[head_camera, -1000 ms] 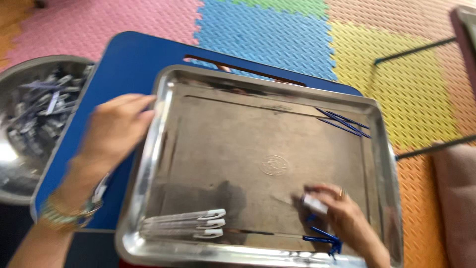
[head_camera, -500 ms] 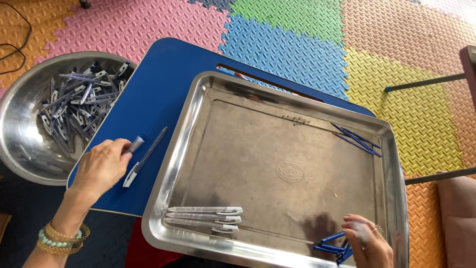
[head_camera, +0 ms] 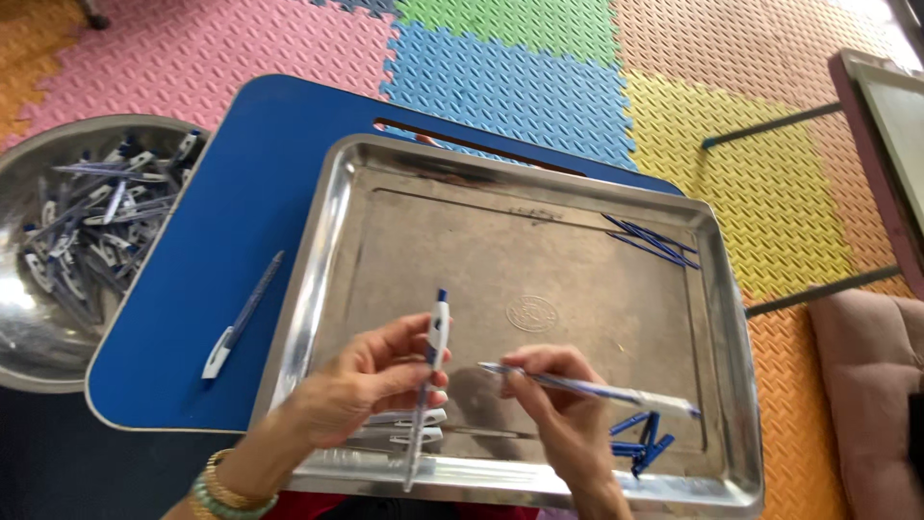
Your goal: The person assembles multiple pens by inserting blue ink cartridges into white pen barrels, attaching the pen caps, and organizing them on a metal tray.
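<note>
The pen barrel [head_camera: 430, 385] is slim, white at its upper half with a blue tip on top, and stands nearly upright over the near edge of the steel tray [head_camera: 385, 250]. The refill [head_camera: 587, 388] is a thin blue-and-clear rod, lying almost level from its tip near the barrel out toward 3 o'clock.

The tray is a shallow rectangular pan on a blue table [head_camera: 241, 193]. In it, a few thin blue refills [head_camera: 654, 239] lie at 2 o'clock, small blue caps [head_camera: 643, 445] sit at 5 o'clock, and finished white pens [head_camera: 404, 426] lie at 7 o'clock under the left hand. At 9 o'clock, off the table, a round metal bowl [head_camera: 24, 318] holds a heap of pen parts. One loose pen [head_camera: 241, 316] lies on the table between bowl and tray.

The left hand [head_camera: 361, 380] is closed around the barrel, thumb and fingers pinching it mid-length. The right hand [head_camera: 563, 409] pinches the refill between thumb and fingertips, fingers curled together.
</note>
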